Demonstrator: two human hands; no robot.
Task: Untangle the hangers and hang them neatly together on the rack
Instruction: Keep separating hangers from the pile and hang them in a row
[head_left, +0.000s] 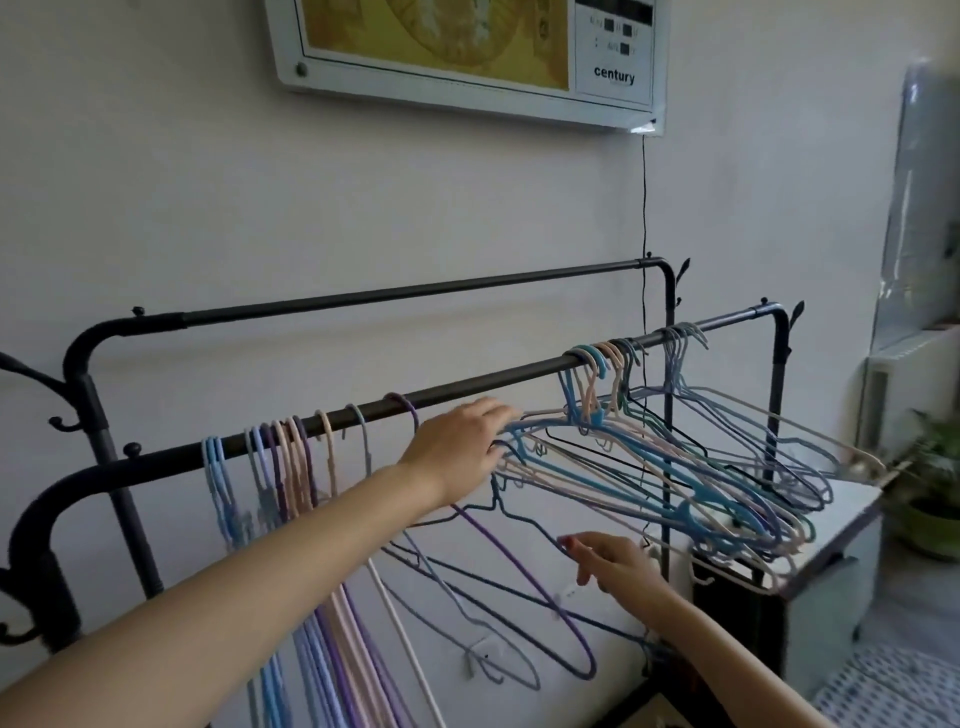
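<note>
In the head view, a black metal rack (467, 387) is seen against a pale wall, with a second, higher rail (415, 291) behind the front one; a framed wall panel (467, 57) marked "century" is hung above, and a thin black cord (644, 208) is run down from its corner behind the rails; a white-topped cabinet (831, 525) is placed under the right end of the rack, with a potted plant (930, 493) beyond it and a patterned cloth (893, 691) at the lower right corner. A neat group of hangers (280, 467), blue, lilac and pink, is hung close together at the left of the front rail; a purple hanger (519, 561) is hooked alone nearer the middle; a tangled bunch of hangers (675, 467) is hooked at the right, its frames splayed sideways over the cabinet top. The left hand (457, 447) is stretched to the near edge of the tangle, its fingers curled among the wires there, though which wire is gripped cannot be told; the right hand (613, 561) is held lower, its fingertips pinching a dark blue hanger (530, 525) that is slanted below the tangle. The lower ends of the neat hangers are hidden by the left forearm and cut off at the bottom edge; the wires in the tangle are overlapped too closely to be counted.
</note>
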